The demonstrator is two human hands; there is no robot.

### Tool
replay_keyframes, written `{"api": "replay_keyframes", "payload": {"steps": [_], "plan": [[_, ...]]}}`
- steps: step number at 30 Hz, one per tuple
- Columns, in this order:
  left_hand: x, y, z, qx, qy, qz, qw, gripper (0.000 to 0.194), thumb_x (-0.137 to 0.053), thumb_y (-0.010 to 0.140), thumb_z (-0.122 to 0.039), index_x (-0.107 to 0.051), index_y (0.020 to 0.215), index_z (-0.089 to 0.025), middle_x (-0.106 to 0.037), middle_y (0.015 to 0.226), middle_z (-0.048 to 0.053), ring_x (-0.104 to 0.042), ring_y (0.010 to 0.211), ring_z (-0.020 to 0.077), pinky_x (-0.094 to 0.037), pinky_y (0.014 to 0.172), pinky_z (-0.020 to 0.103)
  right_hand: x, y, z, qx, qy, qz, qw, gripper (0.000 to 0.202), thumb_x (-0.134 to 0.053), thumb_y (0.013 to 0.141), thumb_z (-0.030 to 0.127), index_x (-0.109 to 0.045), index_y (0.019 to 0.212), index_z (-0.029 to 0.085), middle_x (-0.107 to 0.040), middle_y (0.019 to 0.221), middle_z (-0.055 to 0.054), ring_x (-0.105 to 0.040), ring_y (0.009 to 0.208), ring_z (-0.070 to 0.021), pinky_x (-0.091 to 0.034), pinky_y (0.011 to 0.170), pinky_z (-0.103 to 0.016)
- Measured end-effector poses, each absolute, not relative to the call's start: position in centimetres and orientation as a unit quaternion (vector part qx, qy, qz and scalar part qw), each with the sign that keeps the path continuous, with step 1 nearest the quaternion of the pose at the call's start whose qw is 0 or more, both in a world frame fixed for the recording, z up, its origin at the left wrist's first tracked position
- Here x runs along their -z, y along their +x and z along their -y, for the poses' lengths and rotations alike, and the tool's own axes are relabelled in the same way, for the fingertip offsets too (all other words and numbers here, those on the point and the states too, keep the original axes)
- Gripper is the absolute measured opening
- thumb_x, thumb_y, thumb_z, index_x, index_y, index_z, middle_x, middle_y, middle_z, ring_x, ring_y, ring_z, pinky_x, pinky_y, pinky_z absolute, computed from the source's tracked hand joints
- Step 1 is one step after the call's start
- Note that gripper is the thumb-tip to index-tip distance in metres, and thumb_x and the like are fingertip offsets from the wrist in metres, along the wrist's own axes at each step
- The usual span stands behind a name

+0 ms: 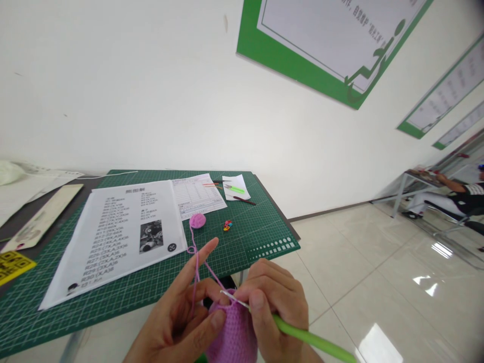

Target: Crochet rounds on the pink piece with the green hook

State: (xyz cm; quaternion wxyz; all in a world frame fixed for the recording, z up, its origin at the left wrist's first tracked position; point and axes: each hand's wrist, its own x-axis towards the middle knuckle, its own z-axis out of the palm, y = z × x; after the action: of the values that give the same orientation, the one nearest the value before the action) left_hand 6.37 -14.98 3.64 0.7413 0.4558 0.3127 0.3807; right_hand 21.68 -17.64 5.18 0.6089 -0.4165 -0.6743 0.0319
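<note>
Pattern sheet (121,237) beyond crochet piece (232,333)

Bright, even light is filling the room, casting hardly any shadows. White glare is bouncing off the glossy floor tiles (427,282). Wide-angle distortion is bending the wall posters (333,45), and the printed sheet (121,232) is reading slightly soft.

Bare green cutting mat (249,237) lies open in the middle of the frame, between the large white printed sheet (124,232) at centre left and the mat's right edge; only a small round pink crocheted piece (197,220) and a cluster of coloured stitch markers (227,225) sit in that gap; a pink yarn strand (196,262) stretches across the lower centre; upper middle, a white slip (235,187) and a dark pen (245,200) crowd the tabletop's far edge.
</note>
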Motion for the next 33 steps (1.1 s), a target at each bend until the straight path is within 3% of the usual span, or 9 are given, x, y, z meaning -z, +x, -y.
{"api": "replay_keyframes", "payload": {"steps": [15, 24, 28, 33], "plan": [[-3.6, 6.6, 14.9, -0.375, 0.391, -0.271, 0.796, 0.069, -0.079, 0.075, -0.030, -0.048, 0.136, -0.040, -0.068, 0.071, -0.003, -0.050, 0.050, 0.0085, -0.028, 0.047, 0.022, -5.2, 22.6, 18.2, -0.174, -0.441, 0.671, 0.571, 0.035, -0.045, 0.095, 0.024, -0.056, 0.063, 0.015, -0.048, 0.055, 0.001, -0.045, 0.055, -0.0101, -0.033, 0.054, -0.026], [-4.1, 6.4, 15.1, -0.363, 0.368, -0.279, 0.809, 0.069, -0.082, 0.071, -0.026, -0.055, 0.132, -0.039, -0.070, 0.069, -0.001, -0.052, 0.047, 0.0093, -0.028, 0.046, 0.022, -6.9, 24.2, 18.0, -0.267, -0.367, 0.737, 0.502, 0.041, -0.045, 0.097, 0.036, -0.065, 0.069, 0.013, -0.059, 0.059, -0.002, -0.053, 0.056, -0.0091, -0.040, 0.055, -0.023], [-4.0, 6.4, 15.3, -0.373, 0.390, -0.296, 0.789, 0.069, -0.081, 0.072, -0.029, -0.053, 0.135, -0.034, -0.070, 0.069, 0.002, -0.058, 0.051, 0.0146, -0.033, 0.046, 0.025, -7.7, 24.7, 17.9, -0.253, -0.350, 0.774, 0.464, 0.041, -0.042, 0.098, 0.029, -0.064, 0.068, 0.011, -0.063, 0.059, -0.005, -0.054, 0.056, -0.0097, -0.040, 0.054, -0.024], [-3.7, 6.4, 15.5, -0.376, 0.424, -0.321, 0.759, 0.068, -0.078, 0.074, -0.031, -0.051, 0.136, -0.036, -0.070, 0.070, 0.002, -0.054, 0.048, 0.0131, -0.028, 0.044, 0.024, -8.4, 24.8, 18.1, -0.211, -0.367, 0.798, 0.430, 0.037, -0.040, 0.095, 0.019, -0.064, 0.068, 0.012, -0.062, 0.058, -0.004, -0.051, 0.054, -0.0102, -0.038, 0.054, -0.026]]}}
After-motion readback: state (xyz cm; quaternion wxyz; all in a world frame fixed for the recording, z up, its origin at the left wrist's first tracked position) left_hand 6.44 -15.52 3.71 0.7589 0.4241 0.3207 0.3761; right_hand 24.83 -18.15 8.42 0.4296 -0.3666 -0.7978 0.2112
